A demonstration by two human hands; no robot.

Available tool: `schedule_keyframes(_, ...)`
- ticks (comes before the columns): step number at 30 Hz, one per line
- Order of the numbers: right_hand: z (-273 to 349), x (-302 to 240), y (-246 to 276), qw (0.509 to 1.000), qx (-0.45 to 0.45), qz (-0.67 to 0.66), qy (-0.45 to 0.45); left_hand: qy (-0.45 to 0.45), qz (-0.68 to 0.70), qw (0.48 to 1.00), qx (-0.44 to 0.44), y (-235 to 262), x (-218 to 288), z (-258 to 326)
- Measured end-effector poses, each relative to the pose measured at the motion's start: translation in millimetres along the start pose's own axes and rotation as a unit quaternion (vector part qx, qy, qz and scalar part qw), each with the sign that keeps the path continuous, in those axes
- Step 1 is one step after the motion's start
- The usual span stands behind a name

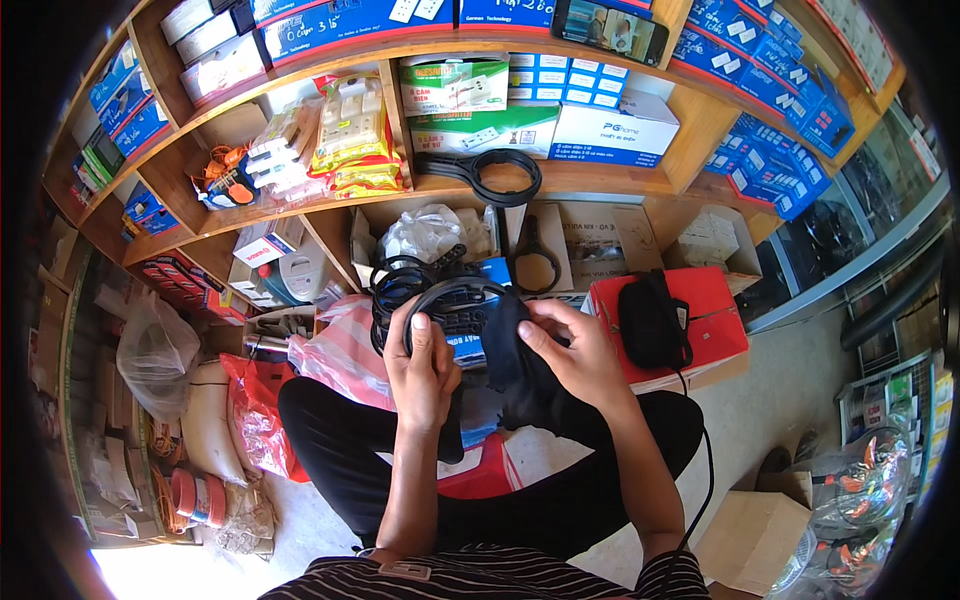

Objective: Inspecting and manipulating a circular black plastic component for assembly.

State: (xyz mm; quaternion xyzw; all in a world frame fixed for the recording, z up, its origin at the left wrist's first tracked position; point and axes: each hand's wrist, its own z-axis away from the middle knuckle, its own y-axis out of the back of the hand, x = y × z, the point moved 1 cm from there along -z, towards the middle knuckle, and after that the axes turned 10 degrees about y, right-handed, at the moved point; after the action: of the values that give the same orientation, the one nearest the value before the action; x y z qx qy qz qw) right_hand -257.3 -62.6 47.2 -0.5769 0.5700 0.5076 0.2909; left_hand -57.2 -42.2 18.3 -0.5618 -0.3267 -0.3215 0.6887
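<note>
Thumb and fingers of my left hand (424,375) are closed on a black ring (450,287), held upright above my lap. My right hand (585,360) pinches a dark cloth (516,372), which hangs down beside the ring's right side. Whether the cloth touches the ring is hard to make out. Just behind the ring lie more black rings or coils (384,300), partly hidden by it. Beyond my hands, a black ring-shaped wrench (524,198) rests at the shelf edge, and a second ring wrench (537,283) leans below it.
Wooden shelves (560,178) with boxed goods curve across the front. At right, a red box (715,322) carries a black pouch (648,318) with a cable. A phone (610,32) lies up high. Bags (262,415) stand left; a cardboard box (750,540) sits lower right.
</note>
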Motion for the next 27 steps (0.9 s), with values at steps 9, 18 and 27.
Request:
schedule_keyframes(9, 3.5, 2.6, -3.5, 0.996, -0.080, 0.051, 0.004, -0.017, -0.002, 0.999, 0.039, 7.6, 8.8, -1.6)
schedule_keyframes(18, 7.3, 1.0, -3.5, 0.994, -0.062, 0.074, 0.043, -0.012, 0.013, 0.997, 0.074, 0.1, 0.7, -2.2)
schedule_keyframes(27, 8.9, 3.9, 5.1, 0.993, -0.117, 0.021, 0.017, -0.017, 0.027, 0.997, 0.067, 11.3, -0.9, -5.4)
